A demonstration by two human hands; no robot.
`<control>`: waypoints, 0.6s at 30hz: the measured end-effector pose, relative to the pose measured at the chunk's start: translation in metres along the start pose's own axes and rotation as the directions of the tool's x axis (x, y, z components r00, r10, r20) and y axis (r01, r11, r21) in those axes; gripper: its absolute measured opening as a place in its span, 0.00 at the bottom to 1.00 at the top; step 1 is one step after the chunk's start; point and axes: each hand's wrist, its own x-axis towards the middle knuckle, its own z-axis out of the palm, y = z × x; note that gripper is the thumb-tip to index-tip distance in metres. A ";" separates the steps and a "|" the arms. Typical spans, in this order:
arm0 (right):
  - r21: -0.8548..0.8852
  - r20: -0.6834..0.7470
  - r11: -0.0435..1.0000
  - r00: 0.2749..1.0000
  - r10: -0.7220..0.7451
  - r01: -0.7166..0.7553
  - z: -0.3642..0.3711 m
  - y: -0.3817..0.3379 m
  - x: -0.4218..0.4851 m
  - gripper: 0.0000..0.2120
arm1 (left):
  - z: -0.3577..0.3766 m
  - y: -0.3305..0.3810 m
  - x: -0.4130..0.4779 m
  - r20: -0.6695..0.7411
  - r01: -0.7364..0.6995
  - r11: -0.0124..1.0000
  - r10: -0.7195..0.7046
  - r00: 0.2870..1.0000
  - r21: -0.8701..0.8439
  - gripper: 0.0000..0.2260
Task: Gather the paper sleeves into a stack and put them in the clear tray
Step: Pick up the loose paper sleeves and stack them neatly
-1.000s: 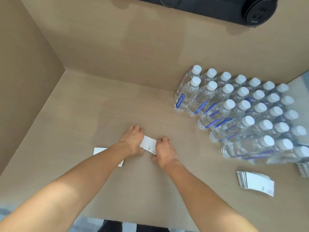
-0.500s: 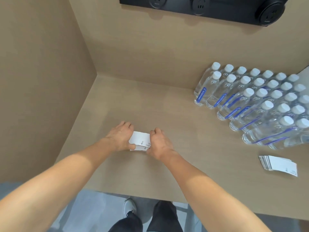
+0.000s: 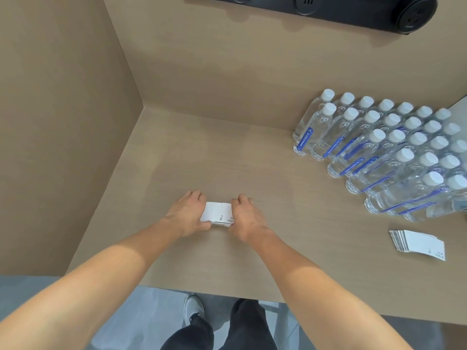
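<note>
**Both hands clamp a small stack of sleeves at mid-table**

Tan tabletop [image 3: 192,157] fills the view, boxed in by matching tan walls at the left and the back, with a black panel of round sockets [image 3: 353,8] high on the back wall. Centre of the table, that's where the action is: the left hand [image 3: 185,215] and the right hand [image 3: 246,217] press in from either side on a small stack of white paper sleeves [image 3: 217,213]. Fingers are curled over the far edge, thumbs tucked at the near edge, so each hand is closed around its own end of the stack, which sits low on the table between them. Small dark print shows on the top sleeve.

Off to the right, near the table's front edge, a second stack of paper sleeves [image 3: 418,244] lies on its own, fanned slightly at its left side, well apart from both hands. Behind it, a block of clear water bottles [image 3: 394,150] with white caps and blue labels stands in tight rows. Below the table edge, dark trousers and a pale shoe show on a grey floor.
</note>
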 end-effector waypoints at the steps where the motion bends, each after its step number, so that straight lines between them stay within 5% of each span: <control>1: 0.016 0.015 1.000 1.000 0.003 -0.003 0.001 0.000 0.001 0.20 | 0.003 -0.003 0.001 0.023 0.007 1.000 -0.006 1.000 -0.018 0.23; 7: 0.126 0.049 0.991 0.998 -0.040 0.034 0.012 0.005 0.011 0.15 | 0.012 -0.005 0.008 0.107 0.099 0.979 -0.080 0.991 -0.177 0.16; 10: 0.222 0.065 0.975 0.998 0.020 -0.034 0.013 0.003 0.013 0.05 | 0.016 -0.007 0.011 0.112 0.125 0.962 -0.100 0.989 -0.242 0.17; 14: 0.487 0.131 0.850 0.979 0.157 -0.202 0.010 0.008 0.014 0.12 | 0.017 -0.017 0.010 0.069 0.183 0.893 -0.169 0.983 -0.411 0.18; 16: 0.613 0.133 0.733 0.953 0.272 -0.295 0.004 0.013 0.012 0.23 | 0.011 -0.022 0.006 0.103 0.354 0.692 -0.378 0.920 -0.629 0.19; 18: 0.750 0.225 0.515 0.893 0.391 -0.415 0.003 0.011 0.009 0.21 | 0.005 -0.022 0.004 0.308 0.491 0.247 -0.529 0.791 -0.836 0.17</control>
